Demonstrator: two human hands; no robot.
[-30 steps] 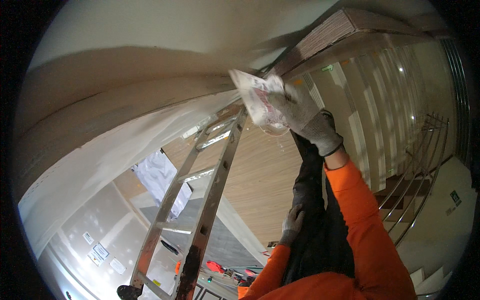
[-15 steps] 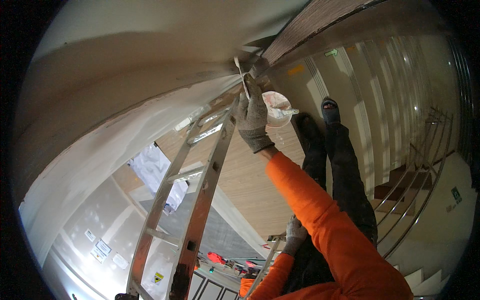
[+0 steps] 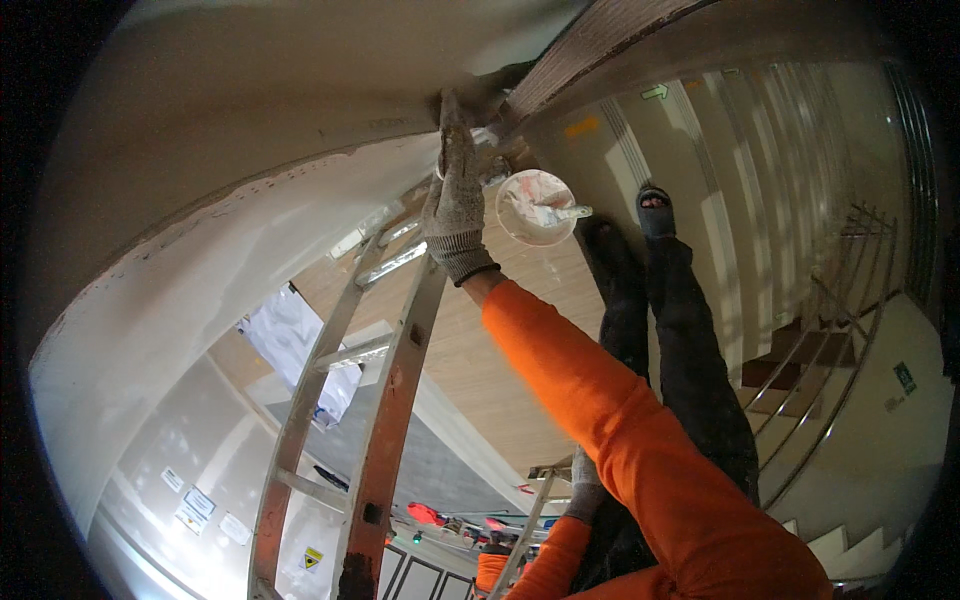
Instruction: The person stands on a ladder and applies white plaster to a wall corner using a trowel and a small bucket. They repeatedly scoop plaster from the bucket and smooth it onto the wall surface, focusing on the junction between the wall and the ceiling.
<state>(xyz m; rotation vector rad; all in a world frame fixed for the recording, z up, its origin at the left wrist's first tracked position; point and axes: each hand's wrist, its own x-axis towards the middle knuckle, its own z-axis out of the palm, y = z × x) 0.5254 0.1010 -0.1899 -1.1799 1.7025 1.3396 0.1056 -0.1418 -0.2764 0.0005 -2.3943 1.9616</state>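
My right hand (image 3: 455, 190), in a grey knit glove, reaches up against the lower edge of the wall (image 3: 270, 110). Its fingers are closed on a thin putty knife, now mostly hidden behind the glove. Just right of that hand is a round white bucket (image 3: 519, 222), smeared with pale paste. A paste-covered spatula (image 3: 568, 212) lies across it. Low in the picture, my gloved left hand (image 3: 586, 488) is beside my leg and close to the top of a metal frame (image 3: 535, 515). My right sleeve hides part of it, and its fingers cannot be made out.
A stepladder (image 3: 385, 400) with orange and bare-metal rails stands at left. A wood-grain beam (image 3: 590, 55) runs along the top. Stairs with striped edges (image 3: 700, 150) lie at right, beside a metal handrail (image 3: 830, 400). White sheeting (image 3: 290, 335) lies below the ladder.
My right hand has moved left and up, closer against the wall edge. The putty knife, plain to see before, is now largely covered by the glove. The whole view has shifted slightly.
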